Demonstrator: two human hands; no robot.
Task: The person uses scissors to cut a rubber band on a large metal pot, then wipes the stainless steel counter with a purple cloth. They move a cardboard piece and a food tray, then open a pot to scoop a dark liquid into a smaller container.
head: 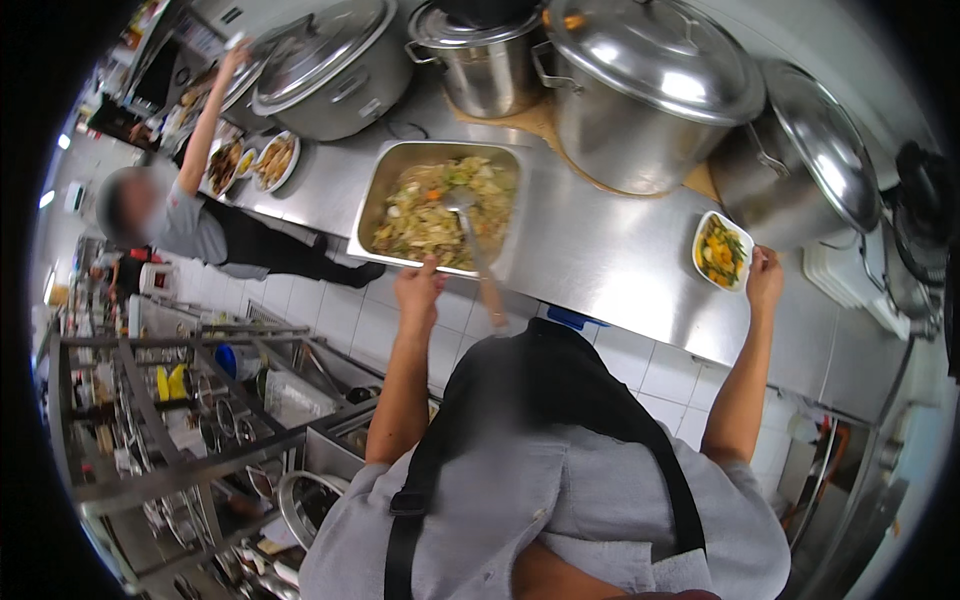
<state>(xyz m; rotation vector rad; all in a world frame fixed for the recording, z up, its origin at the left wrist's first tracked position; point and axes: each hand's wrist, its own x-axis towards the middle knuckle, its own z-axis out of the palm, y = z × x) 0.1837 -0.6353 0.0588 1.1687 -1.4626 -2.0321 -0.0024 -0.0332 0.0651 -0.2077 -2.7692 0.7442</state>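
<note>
My left hand (420,289) grips the near rim of a rectangular stainless steel food pan (366,217) on the steel counter. Cooked cabbage and noodles (424,217) fill much of the pan, and a serving spoon (480,259) lies in the food, its wooden handle reaching over the near rim towards my apron. Over to the right, my right hand (763,274) holds the side of a small white dish (741,279) at the counter's right part. Green and orange vegetables (720,253) are in that dish. Whether the dish touches the counter, I cannot tell.
Large lidded stock pots (630,127) and a big lidded cooker (337,94) line the counter's back. White plates of food (276,161) sit at the left. A co-worker (195,225) stands there with an arm raised. Metal racks (225,337) with kitchenware stand at the lower left.
</note>
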